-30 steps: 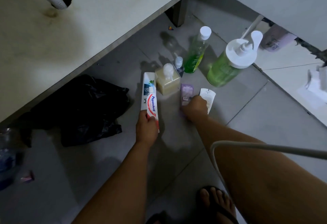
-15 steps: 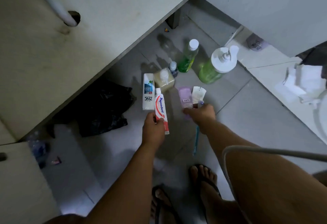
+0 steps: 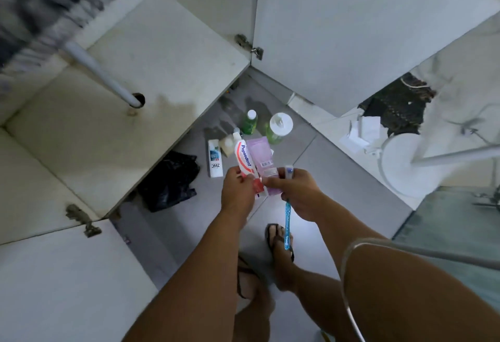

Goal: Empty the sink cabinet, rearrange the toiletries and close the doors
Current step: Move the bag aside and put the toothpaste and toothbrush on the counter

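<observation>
**Both hands full, cabinet bare**

Left hand (image 3: 238, 193) clamped on the toothpaste tube (image 3: 244, 160); right hand (image 3: 295, 193) grips a purple tube (image 3: 261, 156) w/ a blue toothbrush (image 3: 287, 217), held together above the floor. Tubes look light & squashy (pinch near the crimped end, I'd say). Farther: green bottles (image 3: 250, 122), white box (image 3: 215, 161) on the floor. Left: cabinet shelf (image 3: 162, 65), doors open.

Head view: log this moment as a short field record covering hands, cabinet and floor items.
left hand: holds Pepsodent toothpaste tube
right hand: holds purple tube and blue toothbrush
cabinet shelf: bare, drain pipe passes through it
cabinet doors: open
on floor: white Zinc bottle, two green bottles, black plastic bag
</observation>
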